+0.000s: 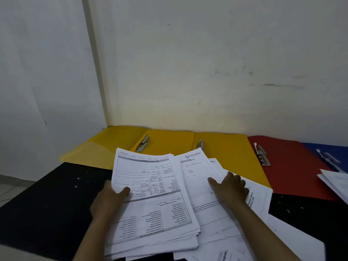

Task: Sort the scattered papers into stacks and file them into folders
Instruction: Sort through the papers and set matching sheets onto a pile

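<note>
**Left hand lifts a stack; open folders wait at twelve o'clock**

The left hand (111, 196) grips the left edge of the stack of forms (150, 194), thumb on top, fingers hidden beneath. The stack's long axis runs from six to twelve o'clock, tilting slightly right. Beyond it, the open yellow folder (169, 144) lies near, the likely target. The right hand (230, 187), fingers spread flat, presses the loose papers (254, 213) at four o'clock. The red folder (291, 166) sits at two o'clock.
</note>
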